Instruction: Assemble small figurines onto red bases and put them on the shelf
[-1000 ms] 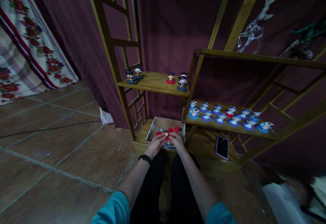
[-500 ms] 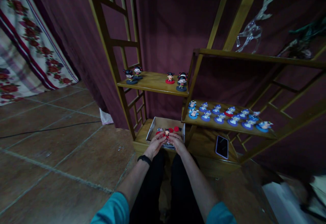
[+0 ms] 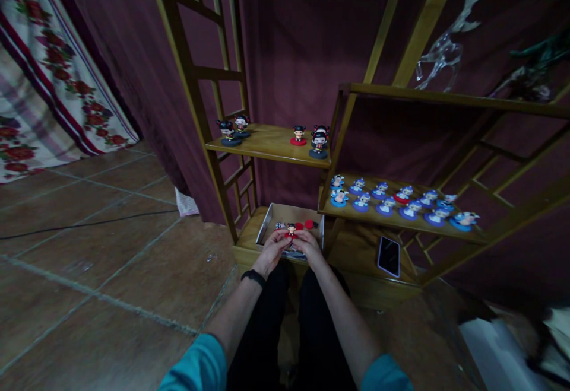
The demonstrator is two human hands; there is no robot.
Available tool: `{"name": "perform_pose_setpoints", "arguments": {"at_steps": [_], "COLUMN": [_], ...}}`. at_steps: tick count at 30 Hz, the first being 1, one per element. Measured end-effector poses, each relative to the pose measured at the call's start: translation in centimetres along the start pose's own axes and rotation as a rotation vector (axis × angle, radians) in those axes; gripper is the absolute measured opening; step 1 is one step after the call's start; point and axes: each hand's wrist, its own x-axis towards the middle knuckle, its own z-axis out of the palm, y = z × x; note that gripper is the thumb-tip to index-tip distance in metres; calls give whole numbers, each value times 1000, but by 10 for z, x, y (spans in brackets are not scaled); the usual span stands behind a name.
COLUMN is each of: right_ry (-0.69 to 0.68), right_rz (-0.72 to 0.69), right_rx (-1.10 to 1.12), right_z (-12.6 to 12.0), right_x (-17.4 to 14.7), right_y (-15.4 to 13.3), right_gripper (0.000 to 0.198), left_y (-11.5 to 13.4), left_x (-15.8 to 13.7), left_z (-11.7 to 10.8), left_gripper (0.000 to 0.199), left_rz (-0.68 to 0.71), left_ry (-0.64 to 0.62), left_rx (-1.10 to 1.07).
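1. Change: over the last second, the red figurine (image 3: pixel 291 228) has come to stand slightly prouder of the fingertips; both hands keep their place above the box (image 3: pixel 289 212).
2. Meaning: judged as a small adjustment of the hold, the piece being worked in the fingers rather than set down.
3. Fingers: those of the left hand (image 3: pixel 272 250) and right hand (image 3: pixel 310 247) are clamped on opposite edges of the red base (image 3: pixel 291 237), tips nearly meeting beneath the figure.
4. Figurine: upright between the fingertips; black hair with side buns, pale face, red body; finer detail too small to tell.
5. Surroundings: a red disc (image 3: pixel 309 224) lies just beyond the right fingers; a shelf (image 3: pixel 267 149) with similar figurines stands farther beyond both hands.
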Motion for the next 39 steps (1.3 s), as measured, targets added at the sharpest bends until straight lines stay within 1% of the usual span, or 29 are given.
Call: {"name": "perform_pose_setpoints", "arguments": {"at_steps": [2,6,11,14,18,22,25,30,33,36,39], "right_ry": [-1,25,56,49,51,82,99,132,152,160,175], "right_rz": [-27,-62,-107,-144,-168,-157,-117,-34,-3,2,-21], "right_rx": [-26,-79,-171,-212,-226,-232,-171,13,87,119,115], "right_z": [0,0,0,1,0,-1,-1,-2,-2,-3,-2], "right_x": [2,5,4,1,2,5,7,7,6,6,6], "right_y": [3,9,8,5,4,9,11,11,10,8,8], "right_gripper": [37,34,26,21,19,19,16,22,23,27,34], "left_y": [-1,-4,-3,-2,-2,-4,-6,-8,-9,-9,-8], "left_x": [0,2,3,3,3,4,5,5,5,4,3], "left_z": [1,2,4,5,4,1,1,2,2,4,5], "left_gripper": [33,33,28,26,26,28,29,29,30,32,36], "left_rz": [28,70,45,24,27,59,93,112,121,120,101], "left_ry": [-4,37,62,73,36,-4,-2,8,6,6,23], "left_rx": [20,50,48,34,38,76,98,150,143,109,80]}}
